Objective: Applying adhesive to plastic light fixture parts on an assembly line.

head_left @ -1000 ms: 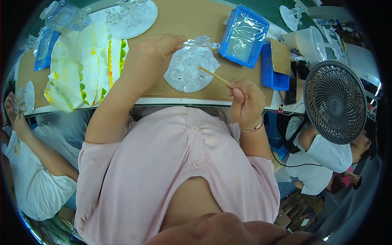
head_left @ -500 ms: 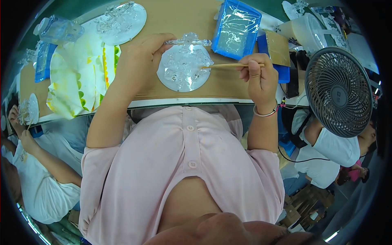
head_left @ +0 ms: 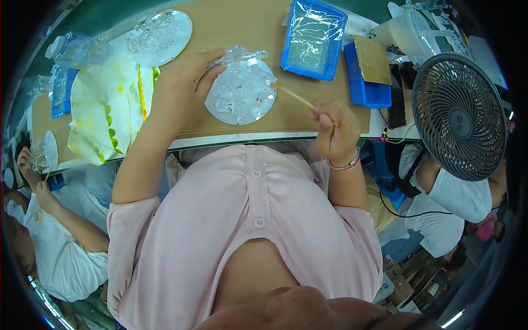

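Observation:
In front of me a round white disc (head_left: 239, 114) carries a cluster of clear, glassy plastic pieces (head_left: 245, 88). At its upper left edge my left hand (head_left: 190, 77) pinches one end of a clear plastic branch-like piece (head_left: 242, 56) between thumb and fingers. To the right of the disc my right hand (head_left: 336, 129) grips a thin wooden stick (head_left: 297, 98). The stick slants up to the left, and its tip is at the disc's right edge; whether it touches cannot be told.
Behind stand a wrapped blue tray (head_left: 313, 41) and a blue box with a cardboard flap (head_left: 369, 96). A second disc (head_left: 179, 41), a patterned cloth-like sheet (head_left: 96, 126) and a clear bottle (head_left: 82, 50) lie left. A fan (head_left: 459, 118) is right. Co-workers sit on both sides.
My right hand has moved down and slightly left, so the stick tilts more and its tip has left the middle of the cluster. The disc and left hand have shifted slightly left.

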The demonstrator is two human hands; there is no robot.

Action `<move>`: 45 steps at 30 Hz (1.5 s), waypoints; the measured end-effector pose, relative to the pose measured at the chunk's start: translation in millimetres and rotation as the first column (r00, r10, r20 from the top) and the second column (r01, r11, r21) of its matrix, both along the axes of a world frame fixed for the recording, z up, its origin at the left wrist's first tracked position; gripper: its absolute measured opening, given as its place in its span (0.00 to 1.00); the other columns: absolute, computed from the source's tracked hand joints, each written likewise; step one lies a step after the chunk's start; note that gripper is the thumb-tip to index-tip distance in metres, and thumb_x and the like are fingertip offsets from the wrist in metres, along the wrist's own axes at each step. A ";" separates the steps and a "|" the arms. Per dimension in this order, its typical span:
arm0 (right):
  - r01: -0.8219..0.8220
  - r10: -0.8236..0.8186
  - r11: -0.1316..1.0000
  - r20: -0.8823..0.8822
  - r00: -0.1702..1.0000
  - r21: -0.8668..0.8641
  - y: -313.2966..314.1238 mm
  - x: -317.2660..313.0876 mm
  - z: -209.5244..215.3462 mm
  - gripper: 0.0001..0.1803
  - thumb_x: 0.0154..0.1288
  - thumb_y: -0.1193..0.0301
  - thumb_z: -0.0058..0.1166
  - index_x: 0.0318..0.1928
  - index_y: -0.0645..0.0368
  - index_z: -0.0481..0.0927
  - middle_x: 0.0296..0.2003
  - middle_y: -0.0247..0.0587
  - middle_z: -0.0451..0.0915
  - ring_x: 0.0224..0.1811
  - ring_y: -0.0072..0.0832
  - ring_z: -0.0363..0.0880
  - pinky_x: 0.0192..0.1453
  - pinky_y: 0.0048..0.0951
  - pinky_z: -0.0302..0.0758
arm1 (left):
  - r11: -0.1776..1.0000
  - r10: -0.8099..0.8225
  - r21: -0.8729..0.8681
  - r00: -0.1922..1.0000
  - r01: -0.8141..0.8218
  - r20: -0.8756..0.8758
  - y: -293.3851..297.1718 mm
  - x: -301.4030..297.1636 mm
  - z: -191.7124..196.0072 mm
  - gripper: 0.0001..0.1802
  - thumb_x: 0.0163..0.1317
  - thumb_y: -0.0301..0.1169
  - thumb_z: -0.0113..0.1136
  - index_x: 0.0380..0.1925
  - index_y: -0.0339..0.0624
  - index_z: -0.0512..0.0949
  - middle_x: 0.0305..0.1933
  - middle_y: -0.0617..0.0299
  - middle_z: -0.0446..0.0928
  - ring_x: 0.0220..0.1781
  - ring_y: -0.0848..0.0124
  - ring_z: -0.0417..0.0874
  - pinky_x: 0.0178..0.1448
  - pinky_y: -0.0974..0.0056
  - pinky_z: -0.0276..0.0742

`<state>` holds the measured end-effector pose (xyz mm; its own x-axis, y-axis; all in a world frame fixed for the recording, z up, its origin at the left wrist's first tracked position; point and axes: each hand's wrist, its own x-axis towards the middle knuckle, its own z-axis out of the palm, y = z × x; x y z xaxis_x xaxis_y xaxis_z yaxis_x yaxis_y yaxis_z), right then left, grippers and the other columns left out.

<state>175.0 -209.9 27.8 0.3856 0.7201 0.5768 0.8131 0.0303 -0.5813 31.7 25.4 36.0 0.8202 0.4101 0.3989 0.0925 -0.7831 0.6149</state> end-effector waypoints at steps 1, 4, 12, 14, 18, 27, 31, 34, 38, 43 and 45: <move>-0.044 0.045 0.999 0.015 0.999 -0.013 -2.1 -2.8 1.2 0.12 0.72 0.68 0.44 0.35 0.65 0.73 0.27 0.45 0.79 0.24 0.25 0.78 0.28 0.21 0.74 | 1.000 0.000 0.002 1.000 0.000 -0.022 1.3 0.4 -2.4 0.10 0.57 0.26 0.63 0.40 0.38 0.80 0.37 0.56 0.82 0.35 0.64 0.84 0.38 0.67 0.77; -0.048 0.049 0.999 -0.088 0.995 0.006 -8.8 -7.0 0.6 0.11 0.72 0.69 0.44 0.36 0.65 0.73 0.27 0.46 0.79 0.24 0.24 0.78 0.27 0.21 0.73 | 1.000 0.003 0.004 0.999 -0.003 -0.034 2.2 0.4 -4.7 0.10 0.57 0.27 0.64 0.39 0.38 0.80 0.37 0.56 0.83 0.35 0.64 0.84 0.38 0.68 0.77; 0.021 -0.015 0.999 -0.129 0.992 0.044 -10.1 -0.4 -12.7 0.11 0.73 0.69 0.43 0.37 0.65 0.72 0.28 0.46 0.79 0.23 0.24 0.77 0.27 0.21 0.72 | 0.999 0.046 -0.001 0.999 -0.046 -0.019 2.0 -2.8 -7.2 0.10 0.56 0.28 0.65 0.38 0.39 0.81 0.36 0.55 0.83 0.33 0.66 0.84 0.37 0.68 0.77; -0.010 0.016 0.999 -0.159 0.987 0.035 -14.5 -2.8 -13.3 0.11 0.73 0.69 0.42 0.37 0.65 0.72 0.29 0.46 0.79 0.23 0.24 0.77 0.27 0.21 0.72 | 0.998 0.055 0.007 0.998 -0.054 -0.017 1.8 -4.3 -8.0 0.10 0.57 0.29 0.65 0.38 0.39 0.81 0.36 0.55 0.83 0.33 0.66 0.84 0.37 0.68 0.77; 0.054 -0.043 0.996 -0.145 0.989 0.077 -9.1 -2.2 -16.9 0.11 0.72 0.69 0.43 0.37 0.65 0.72 0.28 0.46 0.79 0.23 0.23 0.77 0.26 0.21 0.72 | 0.998 0.065 0.019 0.998 -0.064 -0.019 -0.5 -3.6 -7.0 0.10 0.57 0.29 0.65 0.38 0.39 0.82 0.35 0.55 0.83 0.33 0.66 0.84 0.37 0.68 0.77; 0.045 -0.035 0.995 -0.116 0.993 0.085 -9.8 -7.0 -12.8 0.10 0.72 0.69 0.43 0.37 0.65 0.72 0.25 0.44 0.79 0.21 0.24 0.77 0.25 0.21 0.72 | 0.996 0.070 0.051 0.993 -0.075 0.099 -3.8 -1.2 -8.2 0.07 0.57 0.29 0.63 0.35 0.40 0.82 0.32 0.56 0.83 0.28 0.62 0.82 0.32 0.64 0.76; 0.015 -0.012 0.999 -0.054 0.998 0.047 -10.8 -11.7 -10.0 0.10 0.72 0.70 0.43 0.37 0.65 0.72 0.25 0.45 0.79 0.21 0.25 0.76 0.26 0.22 0.73 | 0.994 0.101 0.031 0.989 -0.105 0.104 -3.0 -2.8 -10.7 0.07 0.57 0.29 0.63 0.34 0.41 0.83 0.30 0.57 0.82 0.27 0.62 0.82 0.32 0.64 0.76; -0.030 0.035 0.997 -0.079 0.996 0.065 -12.8 -16.8 -8.3 0.10 0.72 0.71 0.43 0.36 0.65 0.72 0.26 0.46 0.78 0.21 0.25 0.77 0.26 0.22 0.73 | 0.992 0.121 0.031 0.987 -0.125 0.105 -4.4 -3.1 -10.3 0.07 0.56 0.30 0.63 0.34 0.41 0.83 0.29 0.57 0.82 0.26 0.62 0.82 0.31 0.64 0.76; 0.029 -0.028 0.998 -0.011 1.000 0.055 -9.1 -17.2 -7.2 0.08 0.71 0.72 0.44 0.36 0.65 0.71 0.25 0.46 0.78 0.21 0.26 0.77 0.26 0.23 0.73 | 0.987 0.150 0.044 0.982 -0.156 0.111 -5.4 -3.7 -11.7 0.07 0.57 0.30 0.63 0.34 0.41 0.83 0.27 0.57 0.82 0.26 0.62 0.81 0.30 0.64 0.75; -0.099 0.097 0.993 0.046 0.994 0.062 -10.0 -29.4 -3.9 0.04 0.67 0.76 0.45 0.36 0.64 0.72 0.26 0.46 0.78 0.21 0.31 0.77 0.27 0.26 0.74 | 0.985 0.151 0.065 0.978 -0.162 0.143 -6.8 -2.7 -14.3 0.07 0.57 0.30 0.64 0.34 0.41 0.83 0.26 0.58 0.82 0.25 0.63 0.81 0.30 0.64 0.75; -0.124 0.119 0.989 0.055 0.991 0.082 -1.6 -30.1 -6.8 0.04 0.67 0.76 0.45 0.36 0.64 0.72 0.26 0.46 0.78 0.21 0.31 0.77 0.27 0.26 0.74 | 0.985 0.145 0.068 0.976 -0.157 0.160 -7.3 -2.7 -15.7 0.07 0.56 0.30 0.64 0.33 0.41 0.83 0.26 0.58 0.81 0.25 0.63 0.81 0.29 0.64 0.75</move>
